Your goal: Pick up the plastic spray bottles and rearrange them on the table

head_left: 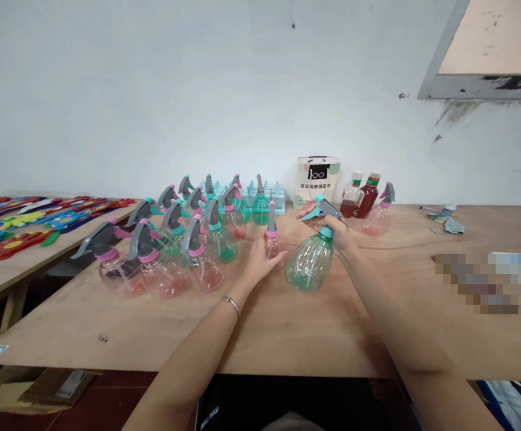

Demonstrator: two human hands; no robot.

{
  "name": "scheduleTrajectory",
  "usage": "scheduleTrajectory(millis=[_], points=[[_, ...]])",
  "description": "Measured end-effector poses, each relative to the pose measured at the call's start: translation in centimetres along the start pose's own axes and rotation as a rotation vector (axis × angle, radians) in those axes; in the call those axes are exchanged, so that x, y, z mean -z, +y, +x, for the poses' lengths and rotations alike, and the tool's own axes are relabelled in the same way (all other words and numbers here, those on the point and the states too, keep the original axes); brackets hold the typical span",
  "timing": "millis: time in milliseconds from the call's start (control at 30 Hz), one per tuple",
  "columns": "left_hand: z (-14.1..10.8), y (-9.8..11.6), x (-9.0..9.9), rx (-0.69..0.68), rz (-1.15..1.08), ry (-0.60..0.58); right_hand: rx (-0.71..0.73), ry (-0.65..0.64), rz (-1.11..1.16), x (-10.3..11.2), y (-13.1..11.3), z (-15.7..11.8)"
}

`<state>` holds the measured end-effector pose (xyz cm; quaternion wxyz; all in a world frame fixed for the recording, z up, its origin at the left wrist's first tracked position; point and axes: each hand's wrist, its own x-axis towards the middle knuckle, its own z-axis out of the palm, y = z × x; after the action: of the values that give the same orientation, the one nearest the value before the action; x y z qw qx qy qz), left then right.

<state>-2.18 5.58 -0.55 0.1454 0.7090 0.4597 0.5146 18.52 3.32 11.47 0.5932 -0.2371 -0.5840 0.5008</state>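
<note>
My right hand (334, 227) is wrapped round the grey and teal trigger head of a clear green spray bottle (308, 263), which leans a little. My left hand (264, 257) is closed round a small pink spray bottle (273, 239) with a grey trigger head, just left of the green one. Left of my left hand stand several more spray bottles, among them a pink one (206, 272) and a green one (222, 242), all with grey heads. Another pink spray bottle (378, 216) stands at the back right.
A paper bag (317, 182) and two bottles of dark liquid (368, 197) stand against the wall. Pale teal racks (278, 200) are behind the spray bottles. A side table (54, 239) at left holds colourful flower-shaped items. A small cloth (454, 225) lies at right.
</note>
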Motion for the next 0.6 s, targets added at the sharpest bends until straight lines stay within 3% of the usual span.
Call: scheduleTrajectory(millis=[233, 433, 600], points=[[-0.02, -0.01, 0.02, 0.003, 0.003, 0.001, 0.037, 0.087, -0.132, 0.5, -0.21, 0.06], [-0.03, 0.14, 0.09, 0.012, -0.025, -0.015, 0.043, 0.012, -0.097, 0.71, -0.66, 0.15], [-0.02, 0.01, 0.15, -0.01, -0.01, -0.02, 0.02, 0.061, -0.13, 0.63, -1.02, 0.06]])
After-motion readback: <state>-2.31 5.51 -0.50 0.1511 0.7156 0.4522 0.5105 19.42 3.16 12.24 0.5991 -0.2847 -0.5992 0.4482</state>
